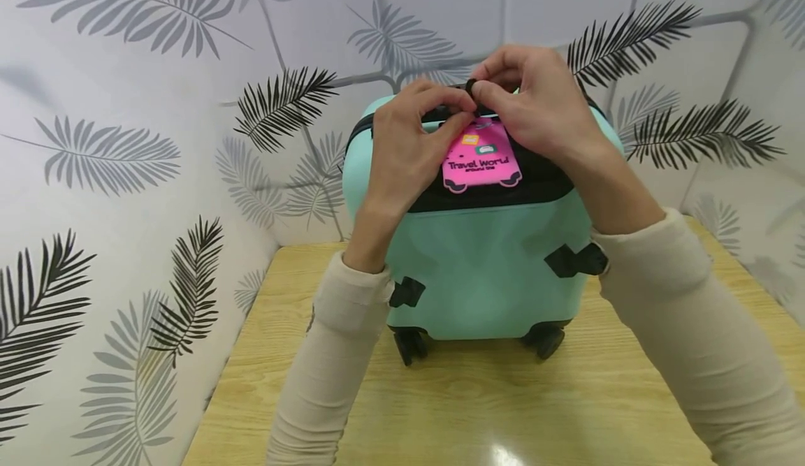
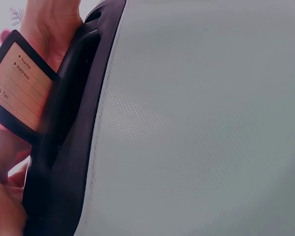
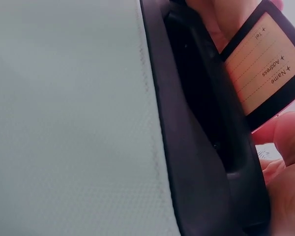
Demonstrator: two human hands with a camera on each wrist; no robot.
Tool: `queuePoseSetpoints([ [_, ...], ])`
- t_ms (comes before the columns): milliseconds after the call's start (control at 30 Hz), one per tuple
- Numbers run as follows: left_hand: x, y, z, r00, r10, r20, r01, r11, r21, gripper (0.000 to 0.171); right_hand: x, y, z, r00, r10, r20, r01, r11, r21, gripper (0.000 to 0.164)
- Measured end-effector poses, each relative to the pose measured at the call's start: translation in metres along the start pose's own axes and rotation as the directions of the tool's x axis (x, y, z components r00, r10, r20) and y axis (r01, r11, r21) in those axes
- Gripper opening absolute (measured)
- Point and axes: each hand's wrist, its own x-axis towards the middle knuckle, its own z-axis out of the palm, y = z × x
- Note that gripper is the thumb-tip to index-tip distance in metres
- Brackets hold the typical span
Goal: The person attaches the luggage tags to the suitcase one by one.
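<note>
A mint-green suitcase (image 1: 481,263) with black trim stands on its wheels, its black carry handle (image 2: 69,83) uppermost. Hanging at that handle is a pink luggage tag (image 1: 481,162) printed "Travel World". Its back, a card with Name, Address and Tel lines (image 3: 263,59), shows in both wrist views. My left hand (image 1: 409,144) pinches the tag's top end between thumb and forefinger. Beside it, my right hand (image 1: 547,106) pinches the tag's black strap (image 1: 470,87). The fingers partly hide how the strap passes round the handle.
The suitcase stands on a light wood-grain table (image 1: 465,410). Close behind rises a pale wall covering (image 1: 157,172) with a feather print. Dark wheels (image 1: 411,346) and black side clips (image 1: 575,261) stick out from the suitcase.
</note>
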Motion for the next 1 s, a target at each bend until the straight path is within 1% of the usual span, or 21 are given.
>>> queuePoseSetpoints([
  [67, -0.001, -0.001, 0.0, 1.0, 0.015, -0.004, -0.015, 1.0, -0.001, 0.006, 0.0, 0.0, 0.001, 1.0, -0.02, -0.015, 0.021, 0.999, 0.025, 0.018],
  [267, -0.003, -0.004, 0.0, 0.999, 0.047, -0.023, -0.048, 0.999, -0.019, 0.006, -0.003, 0.002, 0.004, 0.995, -0.082, -0.058, 0.085, 0.995, 0.053, 0.013],
  [400, -0.004, -0.005, 0.002, 0.994, 0.1, -0.046, -0.1, 0.995, -0.005, 0.006, -0.003, 0.004, 0.004, 0.988, -0.107, -0.108, 0.119, 0.986, 0.117, 0.006],
  [533, -0.003, -0.006, 0.003, 0.99, 0.131, -0.06, -0.131, 0.991, 0.004, 0.005, -0.002, 0.007, 0.003, 0.979, -0.134, -0.156, 0.16, 0.972, 0.171, 0.006],
  [667, -0.004, -0.009, 0.003, 0.988, 0.138, -0.076, -0.138, 0.99, -0.003, 0.005, 0.0, 0.011, 0.003, 0.97, -0.182, -0.159, 0.207, 0.965, 0.163, 0.006],
  [767, -0.005, -0.013, 0.003, 0.984, 0.157, -0.088, -0.157, 0.988, 0.009, 0.006, 0.001, 0.013, 0.005, 0.966, -0.205, -0.156, 0.23, 0.96, 0.162, 0.008],
  [867, -0.007, -0.018, 0.004, 0.979, 0.174, -0.102, -0.175, 0.985, 0.006, 0.008, -0.001, 0.016, 0.007, 0.959, -0.225, -0.173, 0.251, 0.957, 0.148, 0.01],
  [1000, -0.011, -0.024, 0.005, 0.978, 0.162, -0.132, -0.17, 0.984, -0.048, 0.011, -0.007, 0.018, 0.01, 0.948, -0.244, -0.203, 0.269, 0.957, 0.108, 0.015],
])
